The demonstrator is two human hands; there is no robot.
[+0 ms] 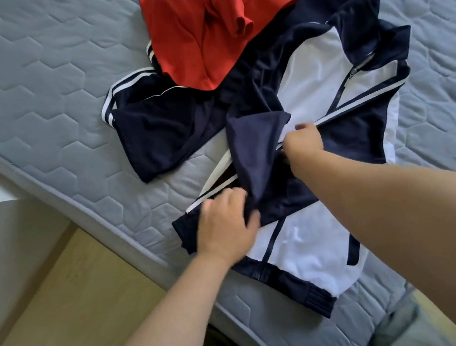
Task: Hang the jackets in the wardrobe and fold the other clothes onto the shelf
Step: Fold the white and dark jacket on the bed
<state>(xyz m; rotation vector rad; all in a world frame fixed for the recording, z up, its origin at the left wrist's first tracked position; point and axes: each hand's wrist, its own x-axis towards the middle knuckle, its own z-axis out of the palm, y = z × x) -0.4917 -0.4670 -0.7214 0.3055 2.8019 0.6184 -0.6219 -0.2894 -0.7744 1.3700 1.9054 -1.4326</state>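
A navy and white track jacket lies spread on the grey quilted mattress, zip side up, its collar at the far right. My left hand grips the jacket's navy fabric near the striped sleeve and cuff. My right hand pinches a raised fold of the same jacket near the white stripe at mid-chest. A red garment with white lettering lies crumpled on the jacket's far part.
The mattress edge runs diagonally from left to bottom centre. Beside it is pale wooden floor and a white wall strip at the far left. My trouser legs show at the bottom edge.
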